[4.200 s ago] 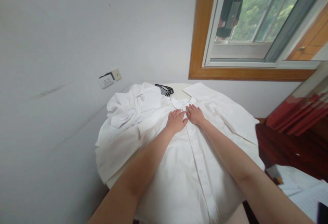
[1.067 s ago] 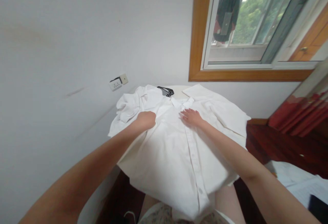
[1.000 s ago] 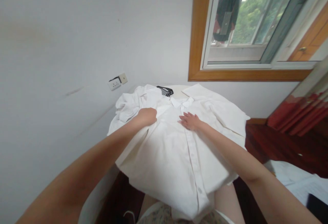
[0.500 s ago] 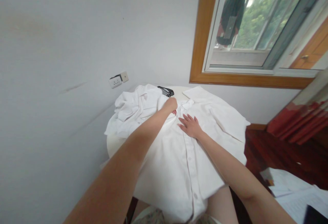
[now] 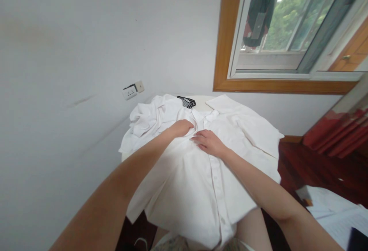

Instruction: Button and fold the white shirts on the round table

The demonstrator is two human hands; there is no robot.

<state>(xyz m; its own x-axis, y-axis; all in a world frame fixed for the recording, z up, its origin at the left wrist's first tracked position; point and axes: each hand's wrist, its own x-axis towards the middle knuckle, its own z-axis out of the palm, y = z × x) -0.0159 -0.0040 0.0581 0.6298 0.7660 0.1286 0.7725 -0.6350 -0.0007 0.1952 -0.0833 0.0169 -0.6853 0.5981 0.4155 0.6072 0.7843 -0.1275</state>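
Note:
A white button-up shirt [image 5: 198,186] lies front up, its collar end away from me and its hem hanging over the table's near edge. My left hand [image 5: 183,128] is closed on the shirt cloth to the left of the button strip, below the collar; its fingertips are partly hidden. Flat on the shirt just right of it rests my right hand [image 5: 211,143], fingers stretched toward the left hand. The right sleeve side is spread smooth, while folds run through the cloth under my left arm.
A crumpled heap of white cloth [image 5: 149,115] lies at the table's left. Behind the collar sits a black-and-white striped item [image 5: 186,102] on the pale tabletop [image 5: 201,100]. A wall with a socket [image 5: 130,92] borders the table. Papers [image 5: 336,209] lie at lower right.
My left hand has moved left and toward me, and a shirt flap now hangs at the lower left. My right hand has shifted slightly left.

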